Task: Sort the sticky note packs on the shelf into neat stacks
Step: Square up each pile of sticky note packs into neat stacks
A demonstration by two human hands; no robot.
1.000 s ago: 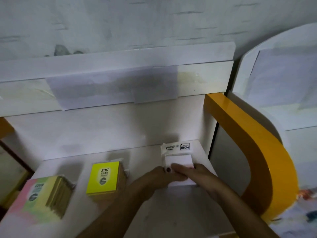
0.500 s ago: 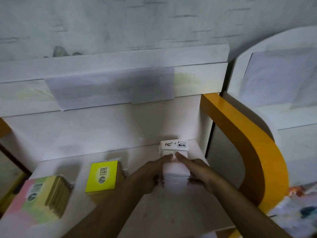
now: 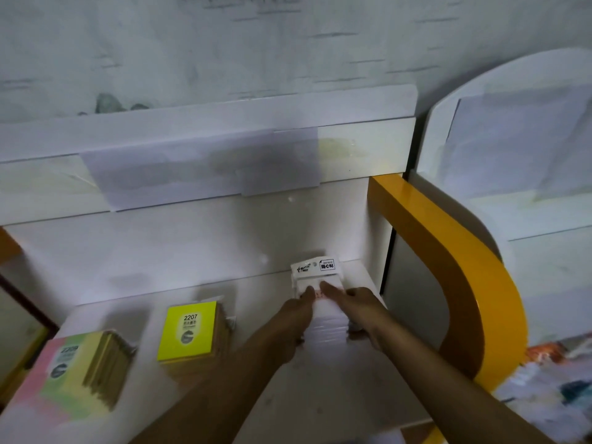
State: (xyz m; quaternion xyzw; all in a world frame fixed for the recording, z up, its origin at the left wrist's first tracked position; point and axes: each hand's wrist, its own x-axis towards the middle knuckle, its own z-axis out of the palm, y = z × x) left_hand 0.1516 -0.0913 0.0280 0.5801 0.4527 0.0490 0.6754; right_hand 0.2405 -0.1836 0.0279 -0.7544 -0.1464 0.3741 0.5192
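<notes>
A stack of white sticky note packs stands at the right end of the white shelf. Its top pack shows a printed header card at the far end. My left hand presses the stack's left side and my right hand its right side, with both forefingers lying on the top. A stack of yellow packs labelled 2207 sits mid-shelf. A pink, green and yellow stack sits at the left end.
A curved orange side panel closes the shelf on the right. The white back wall rises behind the stacks. A second white shelf unit stands further right. Blurred coloured goods lie at the lower right.
Both hands slid from the near end of the white stack to its sides, fingers reaching further back along the top. The stack looks squarer.
</notes>
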